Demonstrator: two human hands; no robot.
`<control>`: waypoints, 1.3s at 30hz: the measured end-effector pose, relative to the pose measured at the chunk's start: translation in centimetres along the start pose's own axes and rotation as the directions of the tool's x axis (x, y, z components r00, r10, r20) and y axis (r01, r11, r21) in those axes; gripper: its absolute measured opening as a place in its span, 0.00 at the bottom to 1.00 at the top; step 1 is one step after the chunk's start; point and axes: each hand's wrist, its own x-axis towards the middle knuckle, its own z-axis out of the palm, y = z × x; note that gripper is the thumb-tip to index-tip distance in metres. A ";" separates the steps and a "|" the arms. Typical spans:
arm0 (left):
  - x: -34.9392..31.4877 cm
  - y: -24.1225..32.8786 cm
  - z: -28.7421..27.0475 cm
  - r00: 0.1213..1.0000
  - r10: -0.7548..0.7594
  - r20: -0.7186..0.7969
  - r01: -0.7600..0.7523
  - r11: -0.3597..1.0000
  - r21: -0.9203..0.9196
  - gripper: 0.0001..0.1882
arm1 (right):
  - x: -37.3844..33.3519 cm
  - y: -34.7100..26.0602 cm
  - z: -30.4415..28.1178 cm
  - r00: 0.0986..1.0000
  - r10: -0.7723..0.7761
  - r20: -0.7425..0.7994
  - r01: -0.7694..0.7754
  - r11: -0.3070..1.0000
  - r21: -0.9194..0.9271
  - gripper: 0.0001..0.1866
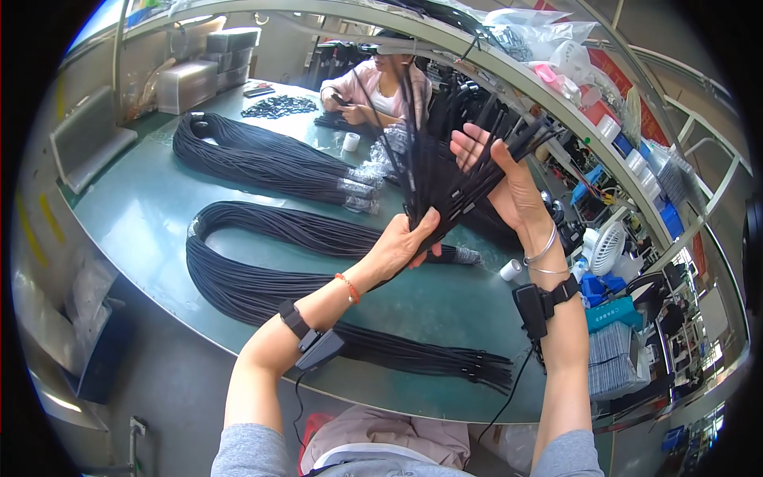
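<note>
My left hand [401, 241] is closed round a bundle of thin black cords [435, 195], held up over the table. Their loose ends fan upward and to the right, some smeared by motion. Beside the fanned ends is my right hand [513, 187], its palm turned up and fingers apart, some cords passing in front of it or touching it; which, I cannot tell. Beneath my left forearm, a long U-shaped bundle of black cords [230, 294] lies on the green table [151, 215]. Farther back rests another bent cord bundle [254, 151], its ends wrapped in clear plastic [359, 191].
Across the table a co-worker [381, 91] handles something dark. A pile of small black parts [278, 106] lies at the far left, near clear plastic boxes [187, 86]. Two white rolls stand on the table, the nearer white roll [510, 270] by my right wrist. A white fan [608, 248] is at right.
</note>
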 end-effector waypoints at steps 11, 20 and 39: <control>0.1 -0.5 1.8 0.894 -0.290 0.343 0.185 0.933 0.308 0.34 | -1.2 -1.5 3.7 0.891 0.388 0.236 -0.153 0.746 -0.648 0.33; 0.5 1.2 0.8 0.958 -0.204 0.200 0.176 0.973 0.151 0.30 | -4.0 -5.1 1.5 0.976 0.169 -0.138 -0.195 0.959 -0.207 0.10; -12.9 8.0 -27.7 0.874 -0.404 -0.271 0.459 0.501 0.734 0.32 | 14.3 -22.6 9.3 0.940 -0.312 0.138 0.341 0.888 -0.308 0.13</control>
